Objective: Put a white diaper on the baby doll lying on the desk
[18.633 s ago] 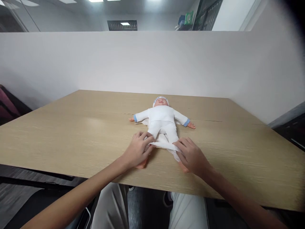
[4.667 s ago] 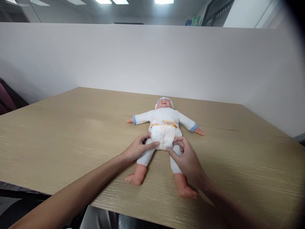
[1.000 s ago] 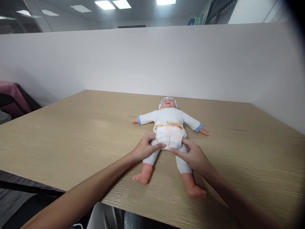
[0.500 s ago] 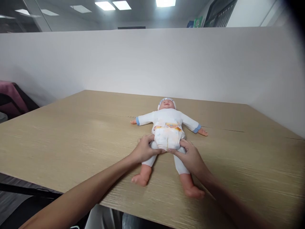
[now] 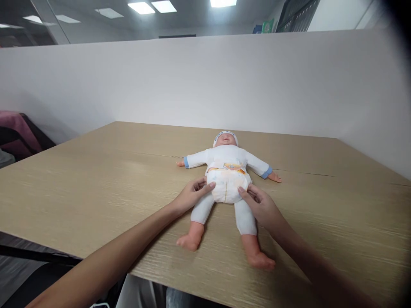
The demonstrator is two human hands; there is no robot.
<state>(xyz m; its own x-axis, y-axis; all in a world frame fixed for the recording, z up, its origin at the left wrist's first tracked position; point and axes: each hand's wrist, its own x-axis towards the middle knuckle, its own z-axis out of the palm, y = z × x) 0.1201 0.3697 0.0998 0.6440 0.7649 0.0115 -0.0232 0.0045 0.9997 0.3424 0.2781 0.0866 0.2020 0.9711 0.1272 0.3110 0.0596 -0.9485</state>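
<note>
A baby doll (image 5: 226,160) in a white suit and cap lies on its back on the wooden table (image 5: 96,179), arms spread, bare feet towards me. A white diaper (image 5: 227,184) with an orange band is wrapped round its hips. My left hand (image 5: 192,196) pinches the diaper's left side, thumb on its front. My right hand (image 5: 261,206) grips the diaper's right side by the doll's thigh.
A white partition wall (image 5: 205,81) runs along the table's far edge and right side. A pink and dark chair (image 5: 16,134) stands past the left edge. The table's near edge runs just below the doll's feet.
Both hands have shifted from the diaper's lower edge near the crotch outward to its sides at the hips. The doll's legs now lie uncovered by my hands.
</note>
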